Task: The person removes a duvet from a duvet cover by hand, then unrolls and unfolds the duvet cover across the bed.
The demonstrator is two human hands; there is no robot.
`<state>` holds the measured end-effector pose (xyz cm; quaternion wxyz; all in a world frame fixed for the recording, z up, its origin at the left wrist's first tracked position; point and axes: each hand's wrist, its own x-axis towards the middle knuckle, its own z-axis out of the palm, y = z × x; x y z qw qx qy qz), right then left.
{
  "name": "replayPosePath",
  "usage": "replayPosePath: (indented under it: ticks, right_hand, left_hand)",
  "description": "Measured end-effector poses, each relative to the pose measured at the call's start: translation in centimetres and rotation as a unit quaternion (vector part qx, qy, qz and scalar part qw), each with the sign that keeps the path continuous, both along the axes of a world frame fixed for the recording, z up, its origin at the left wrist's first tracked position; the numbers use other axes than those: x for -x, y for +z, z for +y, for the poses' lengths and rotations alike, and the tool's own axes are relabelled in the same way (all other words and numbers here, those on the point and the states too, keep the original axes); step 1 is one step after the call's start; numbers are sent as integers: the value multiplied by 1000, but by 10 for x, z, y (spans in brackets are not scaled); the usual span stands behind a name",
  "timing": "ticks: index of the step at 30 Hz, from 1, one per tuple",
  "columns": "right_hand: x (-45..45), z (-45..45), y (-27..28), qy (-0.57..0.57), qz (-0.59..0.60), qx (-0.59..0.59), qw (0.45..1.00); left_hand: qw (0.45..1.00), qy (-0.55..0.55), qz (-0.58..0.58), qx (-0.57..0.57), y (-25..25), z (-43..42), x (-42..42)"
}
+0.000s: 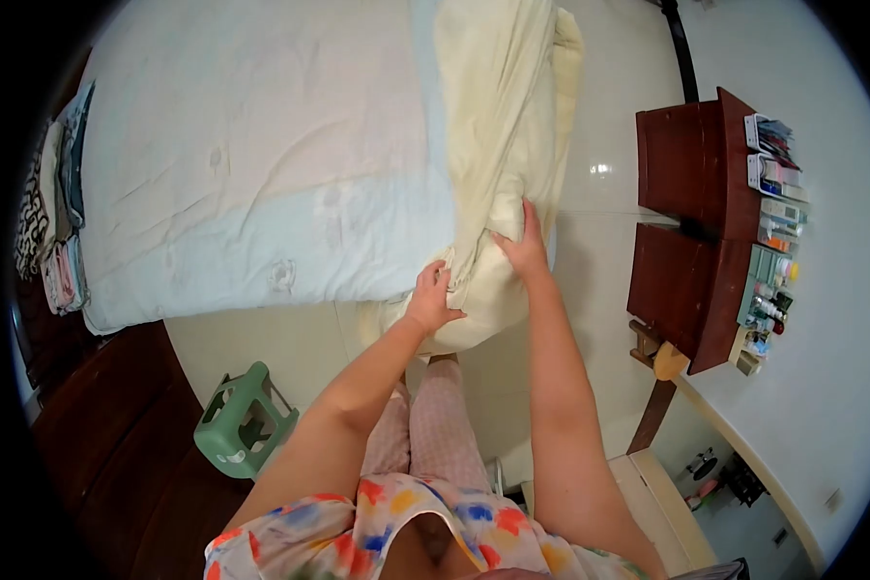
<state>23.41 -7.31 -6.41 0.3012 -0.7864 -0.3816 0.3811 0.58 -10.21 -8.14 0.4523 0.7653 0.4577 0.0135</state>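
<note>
A pale yellow quilt (493, 106) lies bunched along the right side of the bed, its near end hanging over the corner in front of my legs. My left hand (432, 300) is at the bed's near edge, fingers curled over gathered cloth of the quilt with the thumb spread to the right. Farther up and to the right, my right hand (525, 246) has a thick fold of the same quilt between thumb and fingers. Under it, a light blue and pinkish bed sheet (261, 193) covers the mattress, with some wrinkles.
Folded clothes (63, 193) are stacked at the bed's left end. A green plastic stool (232, 425) stands on the tiled floor at lower left. Dark red wooden cabinets (681, 159) line the right side, with small bottles and boxes (768, 300) on top.
</note>
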Motion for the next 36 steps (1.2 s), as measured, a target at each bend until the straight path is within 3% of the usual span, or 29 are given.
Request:
replayPosePath:
  ticks: [2,5,7,10,11,14,16,21,23,26,29,31,32,34,36]
  right_hand:
    - [10,-28,6,-18,37,-99,994]
    - [36,-97,8,-124,-46,-72,989]
    - [62,-157,-27,-202,-49,-41,977]
    - [115,-213,-65,-245,141,-49,958]
    - [125,-218,-75,-255,168,-19,952]
    - [136,-211,-86,-282,213,51,934]
    - [132,-190,-71,-306,193,80,929]
    - [128,-189,-27,-345,186,-20,920]
    - [123,-183,1,-350,184,-47,917]
    - [111,-150,64,-338,179,-85,920]
    - [91,-111,117,-350,170,-144,910]
    - [77,-85,134,-356,142,-207,900]
    - [68,-70,143,-353,142,-185,906]
    - [48,-43,158,-347,144,-137,916]
    - [28,-21,151,-304,188,-169,919]
  left_hand:
    - [998,23,0,53,-16,-9,10]
    - [991,36,13,125,-16,-16,14]
    - [989,26,29,141,-18,-20,13]
    - [989,27,-13,145,-14,-20,10]
    - [989,30,-39,142,-13,-19,9]
    - [981,86,41,171,-20,-20,4]
    - [985,90,18,147,-8,-22,-4]
    - [965,160,-89,190,39,-17,-10]
    - [943,187,-178,210,47,-18,-12]
    - [857,276,-282,331,98,6,-23]
    - [833,284,-308,362,145,36,-27]
    - [875,231,-292,309,148,43,-20]
    - [893,207,-284,280,146,47,-14]
    - [896,140,-246,341,126,50,11]
    - [905,64,-207,367,104,44,34]
